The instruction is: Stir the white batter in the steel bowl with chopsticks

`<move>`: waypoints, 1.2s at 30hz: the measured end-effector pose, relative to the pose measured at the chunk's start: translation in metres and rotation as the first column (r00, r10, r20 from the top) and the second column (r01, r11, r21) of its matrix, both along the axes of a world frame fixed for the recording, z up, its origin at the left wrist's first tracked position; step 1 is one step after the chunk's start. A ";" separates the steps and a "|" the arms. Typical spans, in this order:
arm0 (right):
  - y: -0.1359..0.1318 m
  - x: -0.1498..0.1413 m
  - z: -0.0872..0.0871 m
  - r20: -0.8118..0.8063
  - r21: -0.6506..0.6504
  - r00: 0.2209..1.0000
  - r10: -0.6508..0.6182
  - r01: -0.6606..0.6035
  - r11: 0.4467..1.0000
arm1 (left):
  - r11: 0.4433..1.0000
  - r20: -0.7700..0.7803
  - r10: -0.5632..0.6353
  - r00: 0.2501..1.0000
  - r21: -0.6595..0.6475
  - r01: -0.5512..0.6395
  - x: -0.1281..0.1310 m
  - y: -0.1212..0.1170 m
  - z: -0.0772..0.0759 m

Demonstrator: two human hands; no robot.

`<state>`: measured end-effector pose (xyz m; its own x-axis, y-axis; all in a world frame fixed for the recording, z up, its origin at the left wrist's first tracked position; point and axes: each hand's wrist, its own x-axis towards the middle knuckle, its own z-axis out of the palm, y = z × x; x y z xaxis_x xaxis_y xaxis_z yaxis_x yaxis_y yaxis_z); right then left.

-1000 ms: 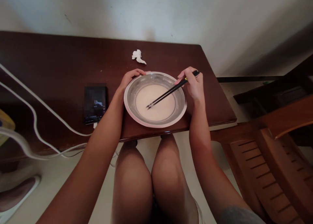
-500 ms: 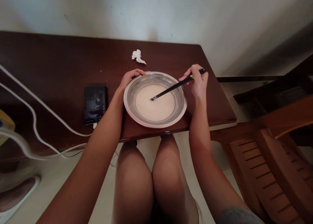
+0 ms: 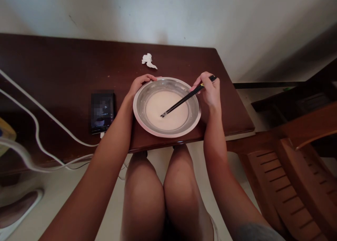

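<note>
A wide metal bowl [image 3: 193,119] stands at the front edge of the dark table, with a milky white liquid [image 3: 155,105] in it. My left hand [image 3: 142,83] grips the bowl's far left rim; its fingers lie along the outside and the thumb is hidden. Above the right rim, my right hand [image 3: 209,90] is closed around a pair of black chopsticks [image 3: 181,101] with a gold band. They slant down to the left, close together, and their tips meet the liquid near the middle of the bowl.
Crumpled white tissue [image 3: 149,61] lies behind the bowl. A phone [image 3: 102,111] with a plugged-in cable rests left of my forearm. White cables [image 3: 38,132] cross the table's left side. A slatted wooden chair [image 3: 279,177] stands at the right, and the wall [image 3: 168,16] borders the table's back.
The chopsticks and my right hand swung up and to the right, then came back down and left. My left hand and the bowl have stayed in place.
</note>
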<state>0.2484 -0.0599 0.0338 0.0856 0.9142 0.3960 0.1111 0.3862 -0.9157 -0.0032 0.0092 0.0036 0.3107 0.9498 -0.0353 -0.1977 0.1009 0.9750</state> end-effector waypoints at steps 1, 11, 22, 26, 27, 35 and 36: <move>0.000 -0.001 0.000 0.010 -0.007 1.000 0.029 -0.029 1.000 | 1.000 -0.002 0.003 1.000 0.002 -0.003 0.000 0.000 0.000; 0.000 0.001 -0.001 -0.002 -0.004 1.000 -0.015 0.015 1.000 | 1.000 -0.008 0.002 1.000 0.013 -0.002 -0.001 0.002 -0.003; -0.001 0.000 0.000 -0.005 -0.009 1.000 -0.028 0.028 1.000 | 1.000 -0.005 -0.012 1.000 0.009 0.012 -0.001 0.001 -0.002; -0.001 -0.002 -0.001 0.002 -0.017 1.000 0.006 -0.006 1.000 | 1.000 0.012 -0.026 1.000 0.002 0.026 -0.002 0.001 -0.003; -0.001 -0.002 0.000 -0.008 -0.010 1.000 -0.029 0.029 1.000 | 1.000 0.011 -0.027 1.000 -0.002 0.027 -0.002 0.001 -0.003; -0.003 -0.004 0.003 0.038 -0.055 0.999 0.000 0.002 0.998 | 1.000 -0.044 0.007 0.999 0.007 -0.007 -0.001 -0.001 -0.001; -0.002 -0.004 0.003 0.041 -0.052 0.999 0.011 -0.009 0.999 | 1.000 -0.042 0.005 0.999 0.007 -0.005 -0.001 -0.001 -0.001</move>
<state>0.2445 -0.0622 0.0365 0.0609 0.9343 0.3512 0.1451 0.3398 -0.9292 -0.0039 0.0084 0.0030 0.3041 0.9517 -0.0419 -0.1570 0.0934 0.9832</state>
